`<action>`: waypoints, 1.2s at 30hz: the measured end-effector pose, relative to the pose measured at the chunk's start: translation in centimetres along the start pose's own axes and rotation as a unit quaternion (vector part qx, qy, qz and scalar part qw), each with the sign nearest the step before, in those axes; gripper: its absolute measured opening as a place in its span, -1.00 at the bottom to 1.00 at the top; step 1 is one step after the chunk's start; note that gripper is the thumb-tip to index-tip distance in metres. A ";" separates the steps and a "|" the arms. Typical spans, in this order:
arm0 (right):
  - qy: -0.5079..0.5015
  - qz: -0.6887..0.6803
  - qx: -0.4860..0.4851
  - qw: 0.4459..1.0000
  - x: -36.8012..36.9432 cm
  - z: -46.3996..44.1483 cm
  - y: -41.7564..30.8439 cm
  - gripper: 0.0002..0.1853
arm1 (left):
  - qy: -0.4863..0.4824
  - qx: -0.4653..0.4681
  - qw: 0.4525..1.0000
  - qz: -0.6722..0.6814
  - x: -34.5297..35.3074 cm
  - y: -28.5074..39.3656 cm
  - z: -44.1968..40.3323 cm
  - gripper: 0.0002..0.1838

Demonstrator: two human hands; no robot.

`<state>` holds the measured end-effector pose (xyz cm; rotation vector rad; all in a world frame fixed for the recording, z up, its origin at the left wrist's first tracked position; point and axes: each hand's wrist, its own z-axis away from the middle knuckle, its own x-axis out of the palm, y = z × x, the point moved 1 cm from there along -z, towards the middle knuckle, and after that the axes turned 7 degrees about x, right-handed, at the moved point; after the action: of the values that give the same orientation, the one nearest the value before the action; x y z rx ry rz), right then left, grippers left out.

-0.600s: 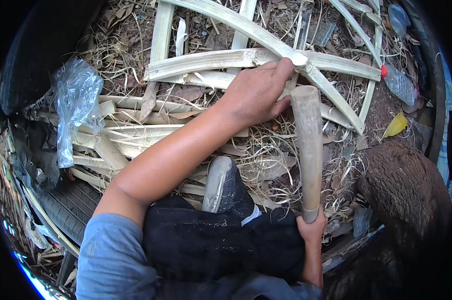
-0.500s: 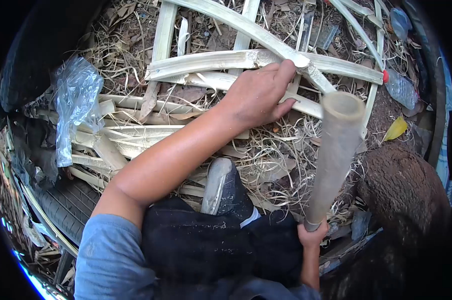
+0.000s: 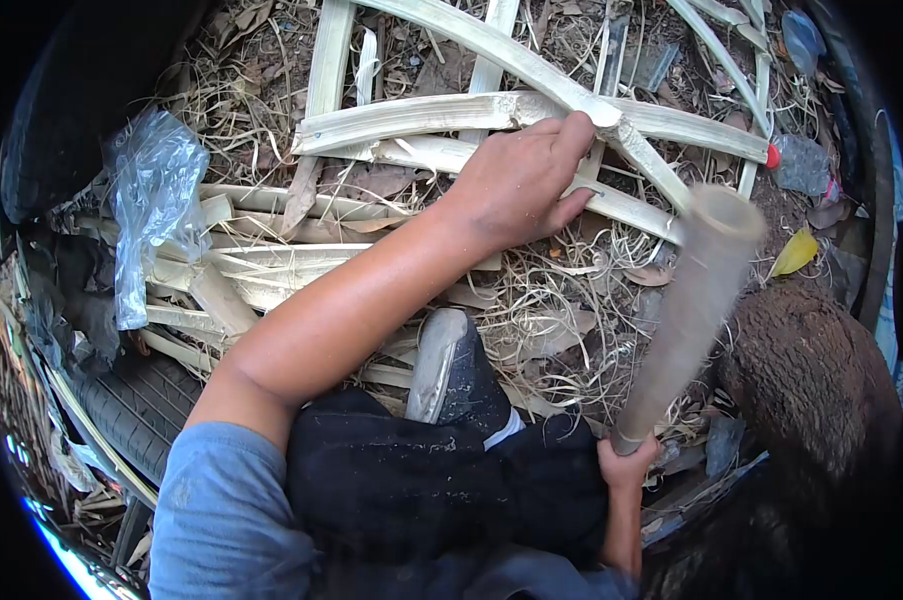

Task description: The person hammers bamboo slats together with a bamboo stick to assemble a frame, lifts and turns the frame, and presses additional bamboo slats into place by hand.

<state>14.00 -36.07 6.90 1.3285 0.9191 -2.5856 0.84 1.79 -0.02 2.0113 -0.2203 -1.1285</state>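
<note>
My left hand [image 3: 527, 180] rests on the pale split strips, its fingers curled round a long strip [image 3: 412, 118] close to where another strip [image 3: 492, 45] crosses over it. The thumb points right, apart from the index finger. Low on the right, my right hand [image 3: 629, 461] is closed round the narrow end of a thick wooden or bamboo club [image 3: 682, 320]. The club tilts up and to the right, its round wide end raised and blurred by motion. That end covers part of the strips' right ends.
A clear plastic bag [image 3: 157, 215] and a tyre [image 3: 137, 415] lie at the left. On the right are a rough brown stump [image 3: 812, 370], a yellow leaf [image 3: 795, 253] and a plastic bottle [image 3: 802, 165] with a red cap. Shavings cover the ground, and my shoe [image 3: 438, 365] is in the middle.
The club's wide end has swung to the right, away from above the strips' middle, and the club leans more. My left hand has stayed almost in place on the strips.
</note>
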 end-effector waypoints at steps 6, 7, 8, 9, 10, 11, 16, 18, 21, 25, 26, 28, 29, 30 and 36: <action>0.012 0.031 -0.044 0.998 -0.5 0.2 -1.6 -0.62 | -0.003 -0.017 1.000 0.009 0.2 0.2 0.3 -0.45; 0.002 0.096 -0.006 0.995 -0.6 0.1 -0.8 -0.62 | -0.002 -0.005 1.000 0.005 0.3 0.2 0.1 -0.45; -0.014 0.163 0.029 0.986 -0.6 0.0 0.1 -0.62 | -0.003 -0.001 1.000 0.010 0.4 0.6 0.2 -0.45; -0.007 0.163 0.031 0.986 -0.6 0.1 0.0 -0.62 | -0.011 -0.009 1.000 0.021 0.4 0.7 0.2 -0.45; 0.020 0.072 -0.007 0.997 -0.5 -0.3 -0.2 -0.62 | -0.013 -0.022 0.999 0.025 0.3 0.5 0.1 -0.45; 0.036 -0.017 -0.034 0.999 -0.8 0.5 0.0 -0.62 | -0.016 -0.031 0.999 0.027 0.4 0.5 0.6 -0.45; -0.003 0.174 0.017 0.985 -1.4 0.7 1.2 -0.59 | -0.003 -0.009 0.999 0.037 0.2 0.7 0.2 -0.48; -0.003 0.098 0.020 0.995 -1.5 0.9 -0.3 -0.58 | -0.024 -0.012 0.998 0.050 -0.4 1.0 0.4 -0.47; 0.023 -0.007 0.018 1.000 -1.7 0.2 -0.9 -0.55 | -0.049 0.016 0.997 0.049 -1.1 1.0 0.0 -0.44; 0.007 0.005 0.050 0.999 -2.2 -0.2 -0.3 -0.56 | -0.099 0.051 0.994 0.012 -1.0 0.9 -0.1 -0.35; -0.004 0.000 0.036 0.999 -2.2 -0.1 -0.2 -0.57 | -0.102 0.049 0.994 0.004 -1.1 1.1 -0.1 -0.39; -0.008 0.006 0.029 1.000 -2.3 -0.3 -0.1 -0.59 | -0.103 0.057 0.993 -0.018 -0.8 1.1 -0.1 -0.42; -0.013 0.014 0.026 0.999 -2.4 -0.2 -0.1 -0.61 | -0.106 0.064 0.992 -0.036 -0.5 1.0 0.0 -0.44; -0.014 0.015 0.025 0.999 -2.3 -0.1 0.1 -0.61 | -0.094 0.071 0.992 -0.041 -0.4 0.9 0.0 -0.46; -0.013 0.028 -0.021 0.999 -2.4 0.1 -0.4 -0.63 | -0.112 0.059 0.991 -0.037 -0.6 1.2 -0.1 -0.44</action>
<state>15.23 -36.21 9.00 1.2891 0.9138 -2.5220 0.83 1.30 1.25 2.0076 -0.3364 -1.4183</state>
